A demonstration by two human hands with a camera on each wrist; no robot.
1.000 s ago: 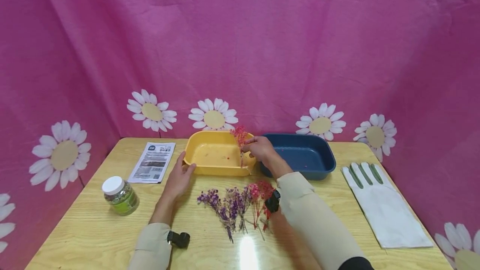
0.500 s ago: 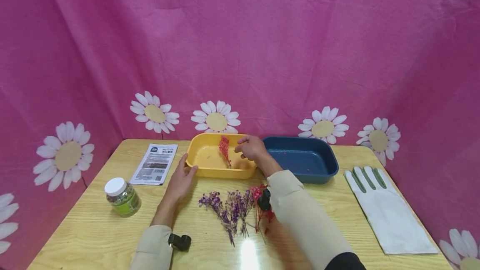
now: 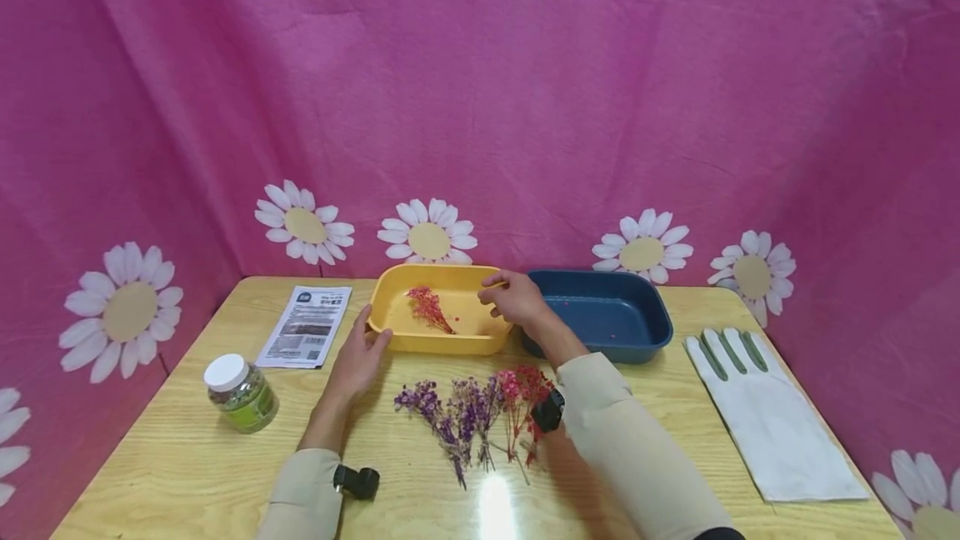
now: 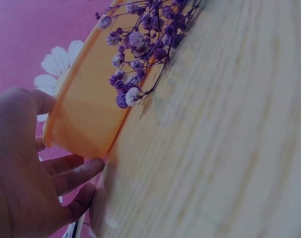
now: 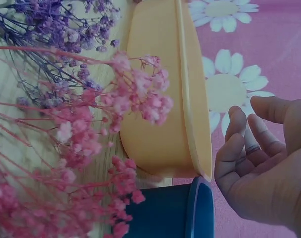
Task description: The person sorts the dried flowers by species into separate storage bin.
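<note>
My left hand (image 3: 360,359) holds the left front corner of a yellow plastic basin (image 3: 450,343), thumb and fingers spread about its end. Inside the basin lies a sprig of red dried flowers (image 3: 427,307), flat and slanting. Above the basin's right end hovers my right hand (image 3: 517,300), its fingers loosely curled with nothing between them; the right wrist view shows the same hand (image 5: 264,158) empty. On the table in front lie purple dried flowers (image 3: 467,415) and, beside them, pink and red dried flowers (image 3: 517,394), partly hidden by the right wrist camera.
A dark blue basin (image 3: 600,350) stands right of the yellow one. White work gloves (image 3: 780,432) lie at the right edge of the table (image 3: 405,507). On the left are a printed packet (image 3: 306,327) and a white-capped jar (image 3: 243,394). A pink curtain (image 3: 525,107) hangs behind.
My right hand has let go of the red sprig, which has dropped into the yellow basin and tipped over to the left. The left hand stays at the basin's corner.
</note>
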